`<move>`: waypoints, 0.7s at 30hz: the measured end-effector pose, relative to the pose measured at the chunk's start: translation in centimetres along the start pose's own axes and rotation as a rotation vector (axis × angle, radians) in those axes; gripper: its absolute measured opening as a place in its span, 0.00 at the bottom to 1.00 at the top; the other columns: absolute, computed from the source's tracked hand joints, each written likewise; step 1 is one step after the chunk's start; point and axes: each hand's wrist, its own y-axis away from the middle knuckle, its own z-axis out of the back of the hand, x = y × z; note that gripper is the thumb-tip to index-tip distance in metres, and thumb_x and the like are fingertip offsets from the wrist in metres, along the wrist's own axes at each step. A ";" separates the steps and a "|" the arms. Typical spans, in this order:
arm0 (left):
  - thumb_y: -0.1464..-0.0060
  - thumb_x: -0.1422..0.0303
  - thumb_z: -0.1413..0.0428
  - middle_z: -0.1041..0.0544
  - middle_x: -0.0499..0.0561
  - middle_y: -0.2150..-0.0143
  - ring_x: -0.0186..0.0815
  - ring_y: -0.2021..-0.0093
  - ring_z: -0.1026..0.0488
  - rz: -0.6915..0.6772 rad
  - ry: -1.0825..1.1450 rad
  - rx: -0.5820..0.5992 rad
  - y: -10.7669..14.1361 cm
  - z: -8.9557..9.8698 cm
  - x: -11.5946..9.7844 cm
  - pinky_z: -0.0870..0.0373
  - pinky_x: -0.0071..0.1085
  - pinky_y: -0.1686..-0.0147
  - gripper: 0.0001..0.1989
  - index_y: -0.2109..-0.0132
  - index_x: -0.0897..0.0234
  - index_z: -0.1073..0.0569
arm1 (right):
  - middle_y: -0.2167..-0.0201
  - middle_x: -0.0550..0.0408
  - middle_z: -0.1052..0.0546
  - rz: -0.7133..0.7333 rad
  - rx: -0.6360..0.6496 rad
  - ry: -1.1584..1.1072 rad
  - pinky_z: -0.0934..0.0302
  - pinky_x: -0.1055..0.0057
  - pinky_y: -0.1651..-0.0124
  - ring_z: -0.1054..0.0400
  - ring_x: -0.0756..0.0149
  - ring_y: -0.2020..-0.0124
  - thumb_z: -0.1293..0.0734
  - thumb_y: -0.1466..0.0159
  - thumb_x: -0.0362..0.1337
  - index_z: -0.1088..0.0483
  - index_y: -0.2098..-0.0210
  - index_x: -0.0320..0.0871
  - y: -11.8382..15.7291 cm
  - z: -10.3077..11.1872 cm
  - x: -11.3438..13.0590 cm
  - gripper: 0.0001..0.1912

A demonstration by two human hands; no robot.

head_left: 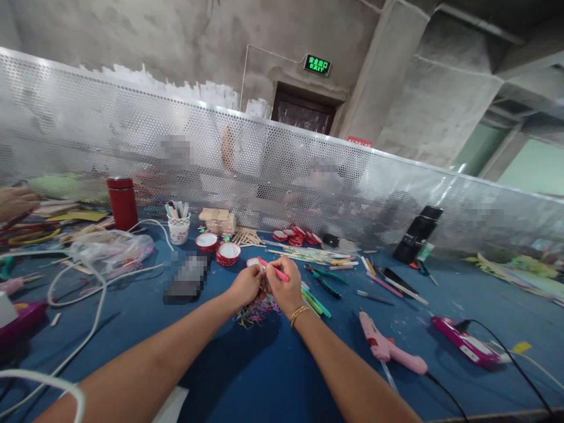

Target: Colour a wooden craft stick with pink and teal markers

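My right hand (284, 286) is closed round a pink pen (278, 271), its tip pointing up and left toward my other hand. Pressed close beside it, my left hand (248, 286) has its fingers together; what they pinch is too small to make out. Just behind the hands lies a small round red-and-white piece (254, 262). Under them on the blue table (247, 376) sits a tangle of coloured threads (258, 312). Green markers (315, 302) lie right of my right wrist.
Green-handled pliers (326, 281), a pink glue gun (388, 346) and a purple power strip (467, 341) lie to the right. A phone (188, 278), paper cup (178, 229) and red bottle (122, 204) stand or lie left. Another person's hand (17, 202) shows far left. A perforated screen (264, 170) runs behind.
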 end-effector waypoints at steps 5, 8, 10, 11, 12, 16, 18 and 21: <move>0.40 0.64 0.50 0.31 0.46 0.83 0.29 0.87 0.38 -0.005 -0.015 -0.006 0.1 0.0 0.0 0.47 0.25 0.84 0.13 0.72 0.61 0.37 | 0.75 0.57 0.28 -0.006 0.000 -0.003 0.43 0.67 0.61 0.36 0.63 0.67 0.37 0.39 0.38 0.34 0.74 0.45 0.0 0.0 0.0 0.08; 0.40 0.63 0.49 0.31 0.46 0.83 0.29 0.87 0.38 -0.017 -0.011 -0.005 -0.1 0.1 0.2 0.47 0.25 0.84 0.13 0.72 0.61 0.37 | 0.75 0.57 0.28 -0.008 0.006 0.002 0.43 0.67 0.61 0.36 0.63 0.67 0.37 0.39 0.39 0.34 0.74 0.45 0.0 0.0 0.0 0.08; 0.40 0.63 0.50 0.31 0.45 0.82 0.29 0.87 0.38 -0.018 -0.010 -0.005 -0.3 0.1 0.4 0.48 0.25 0.85 0.12 0.72 0.61 0.37 | 0.75 0.56 0.28 -0.003 0.007 0.004 0.43 0.67 0.61 0.36 0.63 0.67 0.37 0.39 0.39 0.34 0.74 0.45 0.0 0.0 0.1 0.08; 0.40 0.63 0.50 0.31 0.45 0.82 0.29 0.87 0.38 -0.018 -0.011 -0.004 -0.3 0.1 0.5 0.48 0.25 0.85 0.12 0.71 0.61 0.37 | 0.75 0.56 0.28 -0.001 0.007 0.004 0.43 0.67 0.61 0.36 0.63 0.67 0.37 0.39 0.39 0.34 0.74 0.45 -0.1 0.0 0.1 0.08; 0.40 0.63 0.50 0.31 0.45 0.83 0.29 0.87 0.38 -0.018 -0.012 -0.004 -0.3 0.1 0.5 0.48 0.24 0.85 0.12 0.72 0.61 0.37 | 0.75 0.57 0.28 0.002 0.008 0.004 0.43 0.67 0.61 0.36 0.63 0.67 0.37 0.39 0.39 0.34 0.74 0.45 -0.1 0.0 0.1 0.08; 0.40 0.62 0.50 0.31 0.45 0.82 0.28 0.87 0.38 -0.033 -0.008 -0.002 -0.4 0.2 0.4 0.47 0.24 0.86 0.13 0.71 0.62 0.37 | 0.75 0.57 0.29 0.002 0.002 0.014 0.43 0.68 0.60 0.36 0.63 0.68 0.37 0.40 0.38 0.35 0.74 0.45 -0.2 0.1 0.1 0.08; 0.40 0.61 0.50 0.30 0.46 0.81 0.28 0.87 0.39 -0.043 0.005 0.005 -0.4 0.2 0.4 0.48 0.24 0.86 0.13 0.70 0.62 0.37 | 0.75 0.57 0.29 -0.009 0.001 0.023 0.44 0.68 0.61 0.37 0.63 0.68 0.37 0.40 0.38 0.35 0.75 0.45 -0.2 0.1 0.0 0.08; 0.40 0.60 0.51 0.30 0.46 0.81 0.28 0.87 0.39 -0.034 0.022 0.015 -0.4 0.3 0.3 0.48 0.24 0.86 0.13 0.69 0.62 0.36 | 0.75 0.57 0.29 -0.030 -0.012 0.015 0.44 0.68 0.61 0.37 0.63 0.68 0.37 0.40 0.37 0.35 0.74 0.45 -0.3 0.2 -0.1 0.07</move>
